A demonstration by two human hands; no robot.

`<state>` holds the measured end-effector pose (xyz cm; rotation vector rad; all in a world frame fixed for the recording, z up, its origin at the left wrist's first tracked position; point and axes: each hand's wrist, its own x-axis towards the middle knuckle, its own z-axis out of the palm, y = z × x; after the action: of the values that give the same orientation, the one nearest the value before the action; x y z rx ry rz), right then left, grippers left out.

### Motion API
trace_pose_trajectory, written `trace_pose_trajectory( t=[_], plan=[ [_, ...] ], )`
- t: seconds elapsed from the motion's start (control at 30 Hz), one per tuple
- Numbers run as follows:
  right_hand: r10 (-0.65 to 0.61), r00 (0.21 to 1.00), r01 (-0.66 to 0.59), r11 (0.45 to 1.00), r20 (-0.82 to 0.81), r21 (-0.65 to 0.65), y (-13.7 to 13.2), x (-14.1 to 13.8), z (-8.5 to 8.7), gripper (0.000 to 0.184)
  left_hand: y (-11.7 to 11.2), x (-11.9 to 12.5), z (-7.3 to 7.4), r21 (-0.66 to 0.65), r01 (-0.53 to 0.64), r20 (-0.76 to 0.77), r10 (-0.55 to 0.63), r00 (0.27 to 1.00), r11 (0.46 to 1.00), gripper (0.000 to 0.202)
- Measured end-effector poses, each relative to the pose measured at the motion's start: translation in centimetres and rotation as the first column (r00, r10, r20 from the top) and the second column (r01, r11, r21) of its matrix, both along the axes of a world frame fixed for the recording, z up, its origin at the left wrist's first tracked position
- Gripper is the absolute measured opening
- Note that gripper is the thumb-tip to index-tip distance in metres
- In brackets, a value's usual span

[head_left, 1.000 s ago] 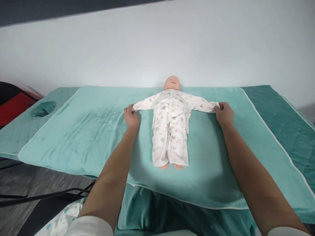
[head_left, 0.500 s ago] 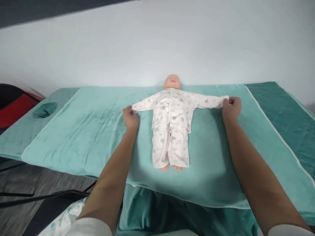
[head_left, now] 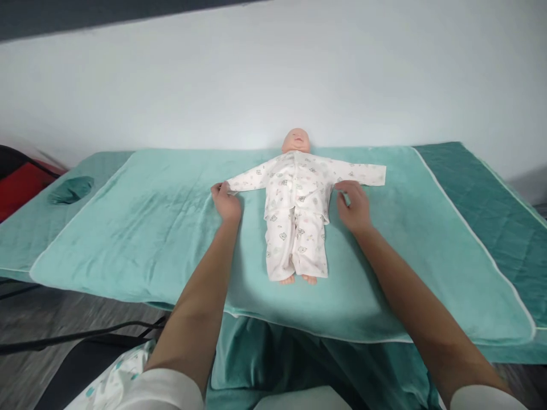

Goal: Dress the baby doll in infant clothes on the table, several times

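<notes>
A baby doll [head_left: 296, 141] lies on its back, dressed in a white patterned baby shirt [head_left: 294, 182] and matching trousers [head_left: 280, 245]. Both sleeves are spread out sideways, and bare toes show below the trouser legs. My left hand [head_left: 225, 202] is closed on the cuff of the sleeve [head_left: 248, 180] on the left. By the underarm on the other side is my right hand [head_left: 354, 205], its fingers bent with a gap between thumb and fingers; the fingertips are at the shirt's edge. The right-hand sleeve [head_left: 370, 173] lies flat with its cuff free.
A light green sheet [head_left: 162, 228] with white piping covers the padded bed [head_left: 482, 210], which has a round face hole [head_left: 70, 191] at the left. Behind stands a white wall [head_left: 273, 80]. A red and black item [head_left: 21, 188] is at the far left.
My right hand has let go of the right-hand cuff and moved left to the shirt's underarm. My left hand stays on its cuff. The view has shifted slightly.
</notes>
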<state>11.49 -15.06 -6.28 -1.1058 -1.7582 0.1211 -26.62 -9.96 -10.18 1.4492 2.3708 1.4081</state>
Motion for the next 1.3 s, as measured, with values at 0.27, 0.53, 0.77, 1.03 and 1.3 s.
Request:
trace_pose_trajectory(
  t=[0.27,0.53,0.77,1.03,1.3],
  plan=[
    [0.320,0.947,-0.319,0.947,0.032,-0.032,-9.8,-5.3,0.4,0.017,-2.0,-0.5,-0.4,0.038,0.123,0.027,-0.124,0.992,0.992,0.056],
    [0.584,0.742,-0.369,0.765,0.328,-0.528,-14.3,-7.3,5.2,0.007,-4.7,-0.6,-0.6,-0.115,0.336,-0.260,-0.355,0.898,0.935,0.053],
    [0.354,0.594,-0.174,0.933,0.723,-0.314,-15.5,-9.6,3.3,0.010,-5.6,-0.9,-0.4,-0.133,0.341,-0.231,-0.364,0.903,0.931,0.051],
    [0.269,0.694,-0.184,0.963,0.668,-0.197,-18.2,-9.2,3.6,0.008,-6.0,-0.9,-0.2,-0.133,0.276,-0.166,-0.296,0.941,0.952,0.054],
    [0.299,0.708,-0.215,0.954,0.640,-0.208,-18.9,-8.2,4.6,0.011,-6.1,-0.8,-0.1,-0.163,0.245,-0.175,-0.273,0.946,0.956,0.053]
  ],
)
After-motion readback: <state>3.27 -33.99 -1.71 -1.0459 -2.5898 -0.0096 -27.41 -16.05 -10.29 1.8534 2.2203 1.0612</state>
